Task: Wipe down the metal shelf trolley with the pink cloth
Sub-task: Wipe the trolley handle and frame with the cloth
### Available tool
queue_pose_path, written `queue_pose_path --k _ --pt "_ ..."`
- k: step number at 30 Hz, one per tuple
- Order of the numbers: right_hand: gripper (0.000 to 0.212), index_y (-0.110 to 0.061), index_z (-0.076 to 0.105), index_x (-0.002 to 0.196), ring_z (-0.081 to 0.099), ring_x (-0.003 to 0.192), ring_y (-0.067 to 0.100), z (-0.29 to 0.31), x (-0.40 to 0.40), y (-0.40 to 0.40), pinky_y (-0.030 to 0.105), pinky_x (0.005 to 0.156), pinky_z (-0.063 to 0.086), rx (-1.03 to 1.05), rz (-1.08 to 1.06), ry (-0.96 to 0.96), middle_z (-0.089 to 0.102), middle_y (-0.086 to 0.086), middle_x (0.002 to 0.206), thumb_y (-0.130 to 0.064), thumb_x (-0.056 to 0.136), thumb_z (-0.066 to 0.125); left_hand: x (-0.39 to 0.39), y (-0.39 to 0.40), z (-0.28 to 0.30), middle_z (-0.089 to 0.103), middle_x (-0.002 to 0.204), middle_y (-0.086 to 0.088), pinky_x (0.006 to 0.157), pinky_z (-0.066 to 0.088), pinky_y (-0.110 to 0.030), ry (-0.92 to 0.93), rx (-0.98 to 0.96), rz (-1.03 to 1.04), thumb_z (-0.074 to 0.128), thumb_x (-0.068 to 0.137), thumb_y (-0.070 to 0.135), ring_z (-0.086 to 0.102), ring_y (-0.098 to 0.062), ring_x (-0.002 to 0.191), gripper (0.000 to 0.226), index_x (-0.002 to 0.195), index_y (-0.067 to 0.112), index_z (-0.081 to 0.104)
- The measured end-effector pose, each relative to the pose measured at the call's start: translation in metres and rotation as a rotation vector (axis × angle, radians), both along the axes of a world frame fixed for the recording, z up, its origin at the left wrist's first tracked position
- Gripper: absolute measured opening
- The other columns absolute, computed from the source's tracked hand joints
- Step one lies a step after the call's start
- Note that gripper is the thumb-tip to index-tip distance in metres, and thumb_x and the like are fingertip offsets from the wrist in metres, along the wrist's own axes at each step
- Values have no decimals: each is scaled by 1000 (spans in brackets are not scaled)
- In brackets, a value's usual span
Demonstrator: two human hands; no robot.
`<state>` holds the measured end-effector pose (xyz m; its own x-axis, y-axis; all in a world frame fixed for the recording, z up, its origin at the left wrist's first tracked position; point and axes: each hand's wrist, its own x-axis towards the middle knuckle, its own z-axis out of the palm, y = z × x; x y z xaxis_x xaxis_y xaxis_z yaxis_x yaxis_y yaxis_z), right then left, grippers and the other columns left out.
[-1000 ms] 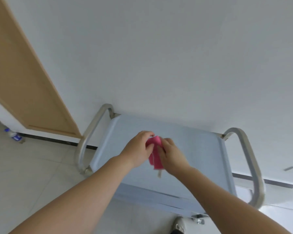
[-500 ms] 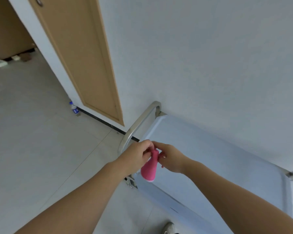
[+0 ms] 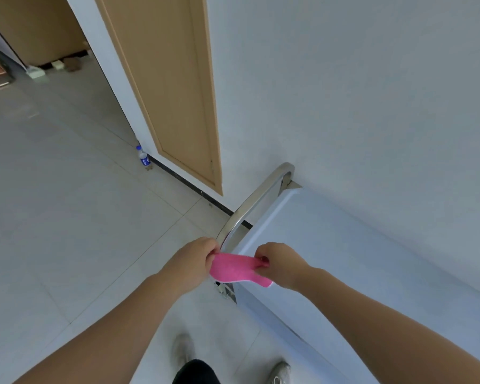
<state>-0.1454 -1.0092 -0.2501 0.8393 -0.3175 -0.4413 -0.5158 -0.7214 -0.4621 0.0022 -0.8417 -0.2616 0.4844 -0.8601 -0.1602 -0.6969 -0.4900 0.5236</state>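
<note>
The metal shelf trolley (image 3: 344, 245) stands against the white wall, its flat grey top filling the right of the view. Its curved steel handle (image 3: 257, 200) rises at the left end. The pink cloth (image 3: 234, 270) is stretched in the air over the trolley's near left corner, just in front of the handle's lower end. My left hand (image 3: 196, 259) pinches the cloth's left end and my right hand (image 3: 279, 264) pinches its right end. A flap of cloth hangs below my right hand.
A wooden door (image 3: 166, 87) stands open to the left of the trolley. A small water bottle (image 3: 144, 157) stands on the tiled floor by the door frame. My two shoes (image 3: 279, 371) show at the bottom, close to the trolley's front edge.
The view has swung left, from the middle of the trolley top to its left end. My hands have pulled apart, and the bunched cloth is now spread out between them.
</note>
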Motion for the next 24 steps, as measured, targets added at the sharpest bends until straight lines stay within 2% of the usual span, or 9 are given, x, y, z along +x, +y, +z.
queue_pose_path --k 4,7,9,12,14,16,18,21,24 --pt "19 -20 61 93 56 84 16 -23 35 15 27 80 49 -31 -57 51 56 -4 84 -9 81 50 38 -2 -21 55 89 5 61 37 -11 -22 1 9 46 92 10 53 -4 74 12 91 17 56" --pt "25 -20 63 94 57 84 16 -42 62 28 26 78 50 -30 -213 101 60 -3 88 -4 80 51 70 -6 -42 56 92 -1 59 35 -12 34 -5 -22 45 92 7 51 -6 73 12 91 14 55" --pt "28 -20 64 98 54 81 15 -53 75 33 24 71 44 -43 -334 120 58 -3 88 -3 82 48 84 -12 -58 56 101 -5 69 42 -17 106 -21 -18 46 91 6 55 -13 84 13 100 10 55" --pt "33 -21 67 92 54 79 17 -62 83 33 25 64 40 -62 -511 142 61 -1 88 -1 78 45 86 -23 -77 54 121 -4 92 47 -30 286 -21 -68 53 89 10 55 -19 110 36 123 15 45" --pt "31 -20 68 91 57 81 20 -63 81 33 24 63 40 -78 -570 128 60 1 89 -3 78 45 76 -26 -85 56 115 4 83 54 -31 492 -82 -72 52 86 7 59 -15 104 40 118 26 40" --pt "26 -17 68 90 56 79 20 -63 75 33 24 61 38 -100 -605 65 56 1 88 -4 82 46 60 -25 -91 55 108 13 71 55 -21 664 -168 58 51 85 5 60 -4 94 45 123 24 35" --pt "22 -15 68 90 55 77 20 -60 68 35 25 63 39 -131 -637 -19 57 2 91 -6 87 47 43 -23 -97 57 105 9 69 48 -14 637 -211 203 49 87 9 60 -8 93 37 123 15 41" --pt "21 -13 68 94 58 81 23 -59 62 37 29 68 46 -123 -624 -91 58 3 96 -8 90 49 28 -25 -99 56 109 8 73 47 -19 590 -213 180 45 91 17 58 -10 94 36 127 18 43" --pt "20 -12 67 100 60 85 24 -55 55 38 32 74 49 -88 -591 -154 59 5 101 -7 90 51 25 -40 -101 54 114 -1 82 51 -30 552 -204 120 56 89 23 56 -17 100 46 130 9 39"
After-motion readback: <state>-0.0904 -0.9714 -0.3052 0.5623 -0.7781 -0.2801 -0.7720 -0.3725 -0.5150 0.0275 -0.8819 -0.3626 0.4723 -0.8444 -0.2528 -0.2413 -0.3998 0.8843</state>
